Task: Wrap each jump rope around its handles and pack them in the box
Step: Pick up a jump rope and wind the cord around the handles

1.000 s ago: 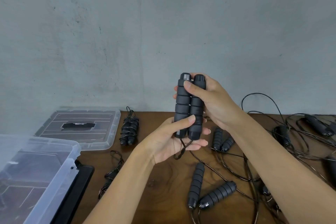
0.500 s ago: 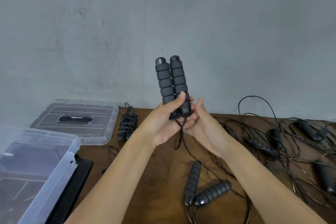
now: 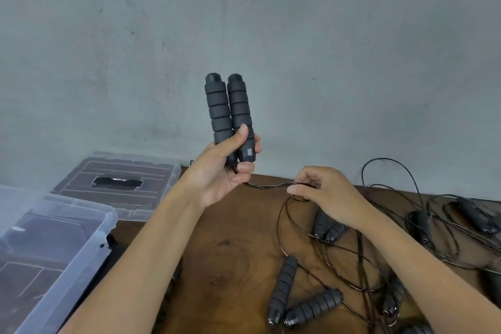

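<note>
While left hand (image 3: 217, 171) grips ribbed foam handles (image 3: 227, 114), thin, seemingly wiry cord (image 3: 271, 186)

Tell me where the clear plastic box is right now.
In the head view, the clear plastic box sits at the lower left on the brown wooden table, just in front of its clear lid.

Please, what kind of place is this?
Probably a plain packing or sorting workbench: a wooden table against a bare grey wall, many loose jump ropes, and a clear plastic box with its lid set aside.
</note>
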{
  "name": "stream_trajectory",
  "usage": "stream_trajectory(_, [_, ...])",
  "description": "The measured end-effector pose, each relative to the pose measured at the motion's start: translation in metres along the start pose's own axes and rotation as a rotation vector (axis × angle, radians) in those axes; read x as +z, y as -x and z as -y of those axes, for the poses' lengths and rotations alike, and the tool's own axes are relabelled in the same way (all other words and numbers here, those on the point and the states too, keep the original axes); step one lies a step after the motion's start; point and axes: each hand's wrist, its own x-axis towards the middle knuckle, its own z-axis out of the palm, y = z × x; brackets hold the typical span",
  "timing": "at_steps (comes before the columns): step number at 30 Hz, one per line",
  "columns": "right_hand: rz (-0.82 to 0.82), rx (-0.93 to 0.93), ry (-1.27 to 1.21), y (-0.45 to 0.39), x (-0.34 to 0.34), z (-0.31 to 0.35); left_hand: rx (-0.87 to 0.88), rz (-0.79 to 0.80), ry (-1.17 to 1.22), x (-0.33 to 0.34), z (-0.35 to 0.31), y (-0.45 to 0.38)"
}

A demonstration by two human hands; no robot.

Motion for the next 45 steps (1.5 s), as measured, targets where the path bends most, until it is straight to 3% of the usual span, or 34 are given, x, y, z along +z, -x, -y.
stream_trajectory(3, [-0.017,-0.075,0.116,-0.008,-0.026,-0.002,0.016,-0.046,-0.036,0.008,0.011,-0.004])
stream_trajectory(13, [-0.142,-0.272,0.841,-0.008,-0.088,0.021,0.040,-0.146,-0.273,0.058,0.055,-0.024])
stream_trajectory(16, [-0.137,-0.315,0.803,-0.004,-0.097,0.022,0.037,-0.178,-0.225,0.068,0.061,-0.032])
stream_trajectory(20, [0.068,-0.357,0.509,0.001,-0.115,0.023,0.020,-0.220,-0.170,0.080,0.070,-0.039])
stream_trajectory(28, [0.006,-0.583,0.848,0.000,-0.139,0.030,-0.060,-0.085,-0.135,0.122,0.101,-0.048])
stream_trajectory(34, [-0.120,-0.873,1.097,0.003,-0.146,0.026,-0.189,-0.061,-0.082,0.157,0.115,-0.050])
stream_trajectory(42, [-0.235,-0.975,1.241,-0.001,-0.177,0.030,-0.299,-0.011,-0.088,0.174,0.120,-0.048])
stream_trajectory(45, [-0.181,-0.990,1.303,-0.002,-0.185,0.039,-0.330,0.021,-0.182,0.175,0.121,-0.045])
